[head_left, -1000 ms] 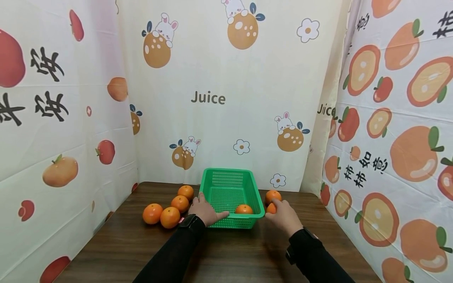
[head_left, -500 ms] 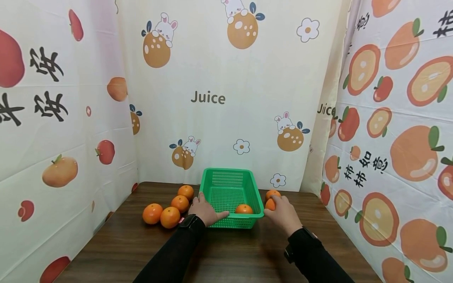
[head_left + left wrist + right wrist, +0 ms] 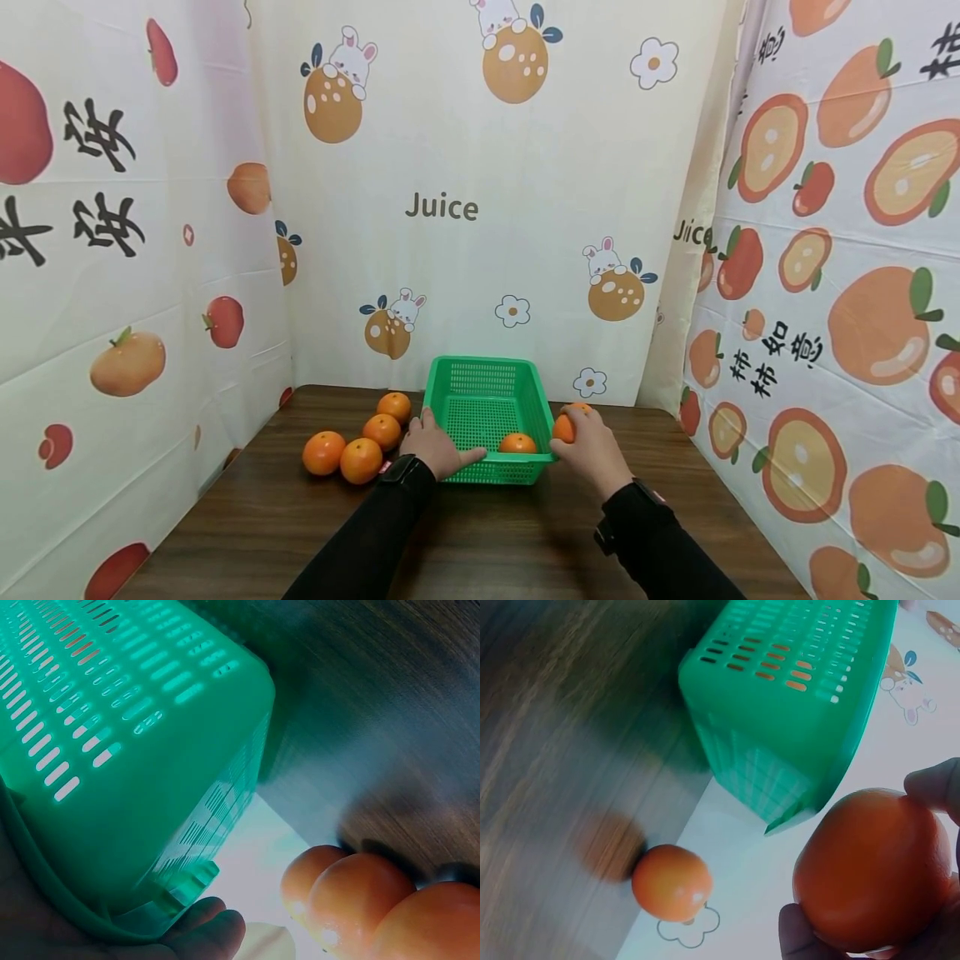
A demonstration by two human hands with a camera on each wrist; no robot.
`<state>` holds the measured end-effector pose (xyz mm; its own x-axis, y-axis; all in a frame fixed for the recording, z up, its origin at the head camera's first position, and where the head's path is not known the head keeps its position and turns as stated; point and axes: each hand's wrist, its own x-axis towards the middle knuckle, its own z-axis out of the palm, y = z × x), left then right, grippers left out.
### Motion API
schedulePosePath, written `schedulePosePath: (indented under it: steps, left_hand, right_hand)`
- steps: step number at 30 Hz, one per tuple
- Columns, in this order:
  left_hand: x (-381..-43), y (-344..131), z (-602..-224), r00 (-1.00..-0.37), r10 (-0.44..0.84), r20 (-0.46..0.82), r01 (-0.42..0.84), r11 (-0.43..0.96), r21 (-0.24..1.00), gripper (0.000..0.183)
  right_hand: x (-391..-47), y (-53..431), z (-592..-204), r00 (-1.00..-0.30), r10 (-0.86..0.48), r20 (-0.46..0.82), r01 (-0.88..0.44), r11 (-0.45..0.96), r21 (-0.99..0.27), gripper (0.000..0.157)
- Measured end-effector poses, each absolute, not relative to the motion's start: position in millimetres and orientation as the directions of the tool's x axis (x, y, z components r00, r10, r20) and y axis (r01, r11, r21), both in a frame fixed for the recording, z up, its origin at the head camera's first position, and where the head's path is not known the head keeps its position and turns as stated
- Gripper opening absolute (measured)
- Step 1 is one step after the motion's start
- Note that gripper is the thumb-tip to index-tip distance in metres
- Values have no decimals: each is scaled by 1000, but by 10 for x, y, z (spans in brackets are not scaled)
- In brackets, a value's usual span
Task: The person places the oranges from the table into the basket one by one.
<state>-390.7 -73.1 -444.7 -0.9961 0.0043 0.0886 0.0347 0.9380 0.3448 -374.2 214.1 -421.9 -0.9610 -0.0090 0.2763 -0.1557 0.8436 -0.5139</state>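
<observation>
A green perforated plastic basket [image 3: 491,472] stands on the table with one orange [image 3: 517,443] inside, near its front right. My left hand [image 3: 433,448] holds the basket's front left corner, the thumb over the front rim and the fingers along the left side. In the left wrist view the fingertips [image 3: 217,934] show just outside the rim. My right hand [image 3: 595,454] grips another orange [image 3: 874,870] between thumb and fingers, raised close beside the basket's right rim. Behind it a further orange [image 3: 672,883] rests on the table, mostly covered by the hand in the head view.
Several oranges [image 3: 361,461] lie grouped on the brown wooden table [image 3: 480,550], left of the basket and close to my left hand. Printed fabric walls [image 3: 450,275] enclose the table at the back and both sides.
My right hand has lifted the nearer orange on the right and moved it leftward, up to the basket's right rim. The left hand and the basket have stayed put.
</observation>
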Motion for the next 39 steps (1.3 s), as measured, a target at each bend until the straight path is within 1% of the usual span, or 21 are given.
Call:
schedulePosePath:
  steps: [5, 12, 17, 21, 29, 33, 39]
  left_hand:
    - [-3911, -740, -4445, -996, 19, 91, 48, 943, 328, 113]
    - [-3921, -736, -4455, -995, 24, 93, 52, 948, 313, 113]
    - [-3865, -724, -4412, -996, 26, 88, 53, 950, 309, 108]
    - [-3876, -724, -4422, -997, 21, 80, 45, 948, 316, 110]
    - [-3935, -739, -4449, -996, 26, 90, 52, 950, 308, 110]
    - [-3926, -738, -4437, -995, 31, 90, 57, 951, 303, 111]
    - [-3918, -738, -4434, -995, 29, 91, 55, 952, 301, 111]
  right_hand:
    - [-3744, 2062, -4214, -958, -25, 286, -174, 843, -509, 66]
    - [-3762, 1931, -4198, -950, -49, 307, -207, 836, -508, 70]
    - [-3777, 1834, -4231, -953, -58, 297, -217, 815, -537, 68]
    - [-3797, 1769, -4289, -952, -62, 299, -224, 805, -549, 66]
    - [-3883, 1657, -4397, -927, -17, 374, -260, 747, -612, 66]
    - [-3916, 1615, -4459, -922, 31, 385, -249, 715, -653, 67]
    - [-3925, 1545, -4489, -911, 40, 410, -262, 711, -653, 68]
